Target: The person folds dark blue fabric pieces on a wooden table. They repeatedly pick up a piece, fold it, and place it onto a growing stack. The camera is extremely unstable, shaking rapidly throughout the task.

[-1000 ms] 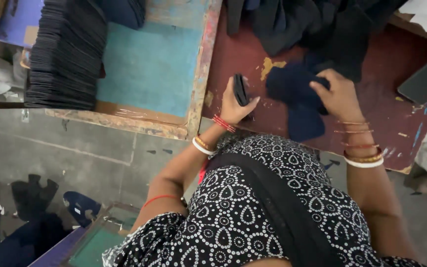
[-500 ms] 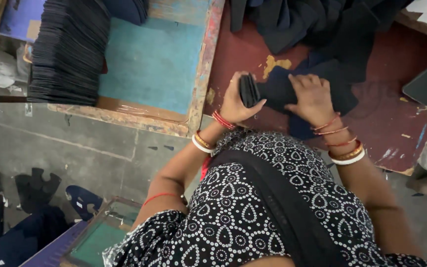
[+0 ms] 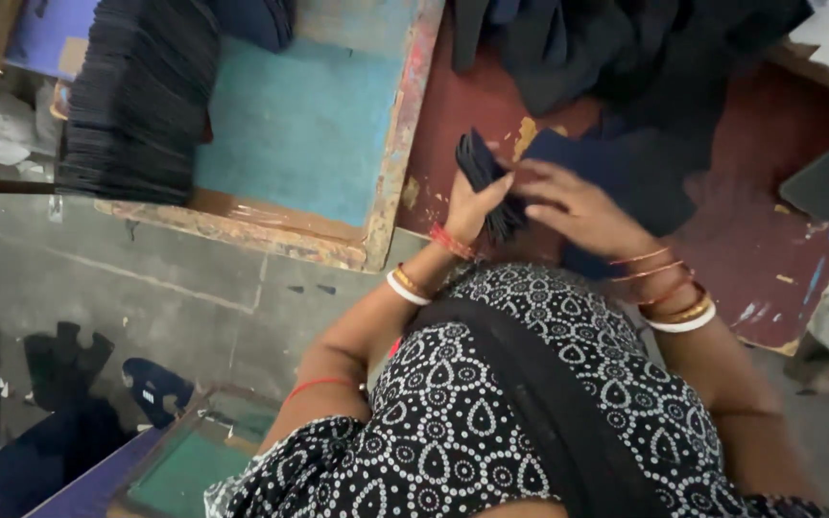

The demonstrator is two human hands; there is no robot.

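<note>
- Two hands meet over the red table (image 3: 760, 278) — a half-second ago the right hand (image 3: 573, 206) lay flat on the loose dark cloth (image 3: 626, 168); now it has come across to the bundle.
- Left hand (image 3: 477, 203) is clamped on a small stack of dark pieces (image 3: 491, 177), lifted higher off the table than before.
- Right fingers rest against the stack's edge, loosely curled — closed on nothing that I can make out.
- Tall pile of dark pieces (image 3: 136, 96) sits unchanged on the blue tray (image 3: 309, 125), well apart to the left.
</note>
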